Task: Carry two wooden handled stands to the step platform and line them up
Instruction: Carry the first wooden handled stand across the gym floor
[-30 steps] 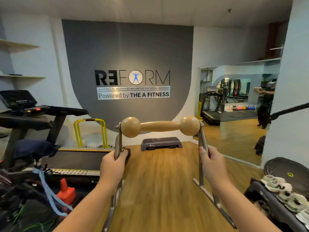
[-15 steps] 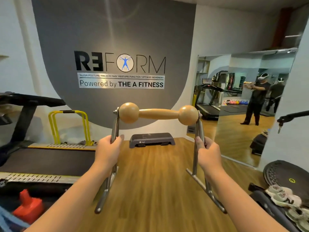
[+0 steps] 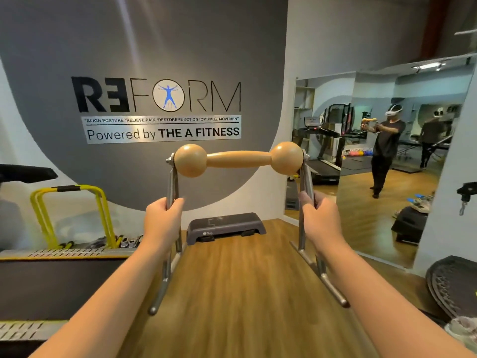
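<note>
Carry step, stand in the air. Left hand (image 3: 163,221) is wrapped around the left metal upright (image 3: 171,187) of the wooden handled stand (image 3: 238,158), right hand (image 3: 320,218) around the right upright (image 3: 307,182); both fists pinch the steel just below the wooden bar with its two ball ends, so each grip is clamped on the frame, not on the wood. Stand is held out in front at about chest level, feet rails (image 3: 320,275) hanging free over the wood floor (image 3: 232,293), touching nothing. Step platform (image 3: 225,227) sits ahead on the floor against the grey logo wall (image 3: 129,47), directly under the bar in view, not yet reached. Only one stand is visible in the hands; a second one I can't see, so the task looks early-to-mid at best. To do this well: keep the bar level and centred on the platform while walking, don't let the rails swing into the treadmill (image 3: 64,280) at left or the mirror (image 3: 387,151) at right. Lower both feet together, parallel to the platform's long edge, and leave room beside it for the second stand. Metal uprights look smooth, so a slack hold could slip; hold firm until the feet are down.
</note>
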`<action>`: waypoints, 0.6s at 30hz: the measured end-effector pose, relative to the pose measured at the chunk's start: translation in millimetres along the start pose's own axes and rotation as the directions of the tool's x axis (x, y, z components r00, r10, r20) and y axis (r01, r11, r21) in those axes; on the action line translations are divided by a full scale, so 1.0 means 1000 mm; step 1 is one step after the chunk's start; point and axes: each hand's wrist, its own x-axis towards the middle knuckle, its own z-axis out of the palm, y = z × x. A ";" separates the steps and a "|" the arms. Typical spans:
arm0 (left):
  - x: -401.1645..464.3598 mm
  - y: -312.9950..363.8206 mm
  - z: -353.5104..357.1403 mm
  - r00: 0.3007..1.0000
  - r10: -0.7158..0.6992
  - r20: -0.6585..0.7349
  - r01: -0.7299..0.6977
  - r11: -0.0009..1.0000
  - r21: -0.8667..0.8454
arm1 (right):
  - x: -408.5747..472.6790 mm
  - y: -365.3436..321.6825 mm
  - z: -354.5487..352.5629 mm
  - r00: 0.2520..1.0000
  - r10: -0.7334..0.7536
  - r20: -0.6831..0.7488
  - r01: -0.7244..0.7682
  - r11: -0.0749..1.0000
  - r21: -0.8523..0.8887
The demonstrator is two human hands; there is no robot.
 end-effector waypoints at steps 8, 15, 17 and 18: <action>0.156 -0.018 0.108 0.992 0.030 -0.123 -0.023 0.998 0.056 | 0.203 0.051 0.061 0.995 -0.036 0.090 0.034 0.999 0.027; 0.301 -0.066 0.162 0.983 0.033 -0.179 -0.020 0.997 0.071 | 0.341 0.104 0.155 0.994 -0.031 0.103 0.027 0.999 0.041; 0.348 -0.086 0.174 0.984 0.031 -0.174 -0.019 0.997 0.073 | 0.371 0.119 0.186 0.995 -0.021 0.097 0.017 0.999 0.041; 0.372 -0.096 0.180 0.986 0.028 -0.167 -0.015 0.997 0.080 | 0.387 0.126 0.203 0.995 -0.017 0.093 0.013 0.999 0.042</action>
